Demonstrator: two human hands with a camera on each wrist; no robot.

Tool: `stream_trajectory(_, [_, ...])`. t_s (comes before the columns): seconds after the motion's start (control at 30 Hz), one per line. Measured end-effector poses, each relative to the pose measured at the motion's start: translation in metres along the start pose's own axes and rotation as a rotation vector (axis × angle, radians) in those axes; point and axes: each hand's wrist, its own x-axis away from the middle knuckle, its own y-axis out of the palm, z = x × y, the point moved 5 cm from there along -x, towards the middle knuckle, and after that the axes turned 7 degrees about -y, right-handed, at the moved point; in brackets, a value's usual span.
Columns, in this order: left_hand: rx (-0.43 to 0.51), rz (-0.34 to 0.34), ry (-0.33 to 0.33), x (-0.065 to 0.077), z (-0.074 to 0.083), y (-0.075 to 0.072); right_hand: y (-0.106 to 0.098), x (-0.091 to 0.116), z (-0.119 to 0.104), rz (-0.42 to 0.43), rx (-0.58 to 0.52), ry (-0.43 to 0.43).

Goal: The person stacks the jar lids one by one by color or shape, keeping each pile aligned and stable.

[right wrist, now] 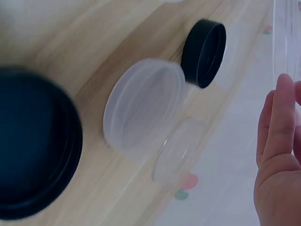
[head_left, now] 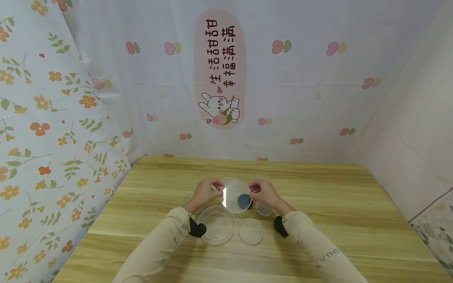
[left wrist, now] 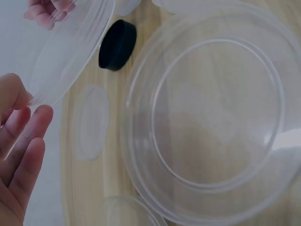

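A clear round plastic lid is held up above the table, tilted, between both hands. My left hand pinches its left edge between thumb and fingertips. On the opposite edge, my right hand pinches the rim the same way. In the left wrist view the clear lid appears nearly edge-on, with part of the right hand behind it. A dark round lid shows through the clear one; its hollow side is seen in the left wrist view.
On the wooden table lie a large clear ringed lid, a smaller clear lid and a translucent lid. A large dark round shape fills the left of the right wrist view. Patterned cloth hangs behind.
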Motion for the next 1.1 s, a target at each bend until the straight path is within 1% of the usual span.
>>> stream_trajectory(0.07, [0.004,-0.014,0.002,0.004,-0.002,-0.002,0.004,0.0,-0.002,-0.014,-0.032,-0.009])
stream_trajectory(0.17, [-0.014,-0.034,0.013,0.008,-0.006,-0.005,0.012,0.0,-0.004,-0.049,-0.067,-0.01])
stream_trajectory(0.27, [-0.037,-0.058,0.037,0.012,-0.007,-0.007,0.019,0.0,-0.006,-0.077,-0.056,-0.01])
stream_trajectory(0.4, [-0.075,-0.103,0.067,0.016,-0.011,-0.008,0.028,0.0,-0.009,-0.092,-0.041,-0.011])
stream_trajectory(0.57, [-0.1,-0.152,0.069,0.023,-0.017,-0.008,0.039,-0.002,-0.014,-0.11,-0.061,-0.025])
stream_trajectory(0.77, [-0.103,-0.169,0.057,0.031,-0.024,-0.01,0.049,-0.003,-0.018,-0.138,-0.001,-0.073])
stream_trajectory(1.03, [-0.141,-0.23,0.065,0.037,-0.038,-0.008,0.06,-0.001,-0.019,-0.204,0.043,-0.105])
stream_trajectory(1.1, [-0.146,-0.243,0.056,0.037,-0.04,-0.008,0.063,-0.002,-0.018,-0.218,0.051,-0.112])
